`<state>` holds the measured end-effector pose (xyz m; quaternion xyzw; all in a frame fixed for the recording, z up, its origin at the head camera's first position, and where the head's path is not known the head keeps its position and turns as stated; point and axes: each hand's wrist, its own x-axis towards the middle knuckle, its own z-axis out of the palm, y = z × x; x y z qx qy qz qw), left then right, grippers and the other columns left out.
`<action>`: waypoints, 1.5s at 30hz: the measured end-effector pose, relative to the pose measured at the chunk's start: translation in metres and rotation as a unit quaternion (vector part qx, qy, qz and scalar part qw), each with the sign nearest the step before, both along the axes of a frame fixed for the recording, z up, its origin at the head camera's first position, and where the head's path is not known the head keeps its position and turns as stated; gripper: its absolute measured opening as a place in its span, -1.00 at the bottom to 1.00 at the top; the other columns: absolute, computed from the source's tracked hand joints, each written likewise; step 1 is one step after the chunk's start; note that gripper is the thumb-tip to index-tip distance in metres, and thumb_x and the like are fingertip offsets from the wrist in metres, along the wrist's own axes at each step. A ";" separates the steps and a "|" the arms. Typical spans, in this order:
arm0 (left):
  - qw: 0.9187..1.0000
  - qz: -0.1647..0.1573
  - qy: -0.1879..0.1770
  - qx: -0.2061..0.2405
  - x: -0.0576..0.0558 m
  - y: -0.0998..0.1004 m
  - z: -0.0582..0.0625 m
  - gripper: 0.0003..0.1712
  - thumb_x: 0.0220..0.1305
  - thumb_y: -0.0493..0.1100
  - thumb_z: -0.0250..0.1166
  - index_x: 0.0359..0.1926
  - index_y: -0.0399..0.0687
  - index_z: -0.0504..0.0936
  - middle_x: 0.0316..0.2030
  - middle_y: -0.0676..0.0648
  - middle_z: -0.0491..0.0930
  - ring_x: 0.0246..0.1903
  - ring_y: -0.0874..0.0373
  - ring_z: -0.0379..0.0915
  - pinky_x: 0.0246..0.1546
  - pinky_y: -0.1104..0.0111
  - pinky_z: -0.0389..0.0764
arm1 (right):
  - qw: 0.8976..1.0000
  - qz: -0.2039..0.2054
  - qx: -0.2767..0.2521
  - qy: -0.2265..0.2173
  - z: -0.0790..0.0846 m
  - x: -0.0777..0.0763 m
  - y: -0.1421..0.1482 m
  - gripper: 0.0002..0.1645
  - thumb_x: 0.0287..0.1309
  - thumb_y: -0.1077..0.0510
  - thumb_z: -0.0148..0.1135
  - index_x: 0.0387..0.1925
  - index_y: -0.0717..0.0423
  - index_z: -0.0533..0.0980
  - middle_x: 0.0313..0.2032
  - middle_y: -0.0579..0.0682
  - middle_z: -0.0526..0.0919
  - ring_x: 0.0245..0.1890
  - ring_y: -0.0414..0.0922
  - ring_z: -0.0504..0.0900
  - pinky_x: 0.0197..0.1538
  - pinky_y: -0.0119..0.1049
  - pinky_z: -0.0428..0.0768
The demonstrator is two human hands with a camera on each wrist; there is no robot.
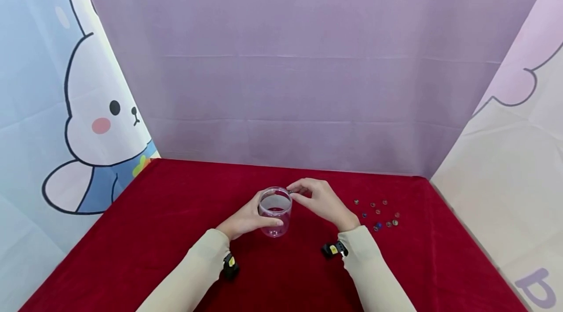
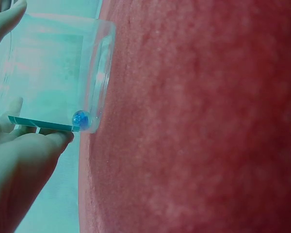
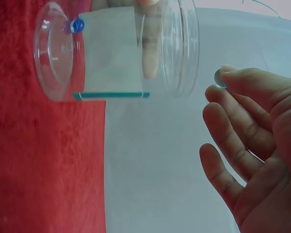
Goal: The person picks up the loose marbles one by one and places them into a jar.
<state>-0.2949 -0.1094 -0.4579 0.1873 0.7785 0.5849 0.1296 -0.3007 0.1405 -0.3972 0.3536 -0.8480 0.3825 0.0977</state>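
Note:
My left hand (image 1: 247,218) grips a clear plastic jar (image 1: 281,228) around its side, its open mouth facing up. A pale label with a green edge (image 3: 110,58) is on the jar's wall. Inside, at the bottom, lies a blue marble (image 3: 77,25); the left wrist view also has this marble (image 2: 81,119) low in the jar. My right hand (image 1: 320,200) is beside the rim, pinching a glass marble (image 3: 219,78) between thumb and index finger. In the right wrist view its other fingers (image 3: 220,128) are spread and loosely bent, just outside the jar's mouth.
Several small marbles (image 1: 378,211) lie scattered on the red tablecloth (image 1: 132,234) to the right of my right hand. A plain lilac curtain (image 1: 290,82) hangs behind the table. Printed cloths (image 1: 101,106) stand along the left and right sides.

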 end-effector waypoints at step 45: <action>1.000 -0.004 -0.006 0.007 0.000 0.000 0.000 0.03 0.09 0.01 0.56 0.46 0.11 0.14 0.29 -0.08 0.36 0.26 -0.01 0.30 0.22 0.04 0.44 | 1.000 0.007 0.026 -0.009 0.005 0.008 -0.005 -0.69 0.24 0.22 0.39 0.03 0.09 0.66 -0.10 -0.10 0.70 -0.25 -0.25 0.59 -0.15 -0.33 0.64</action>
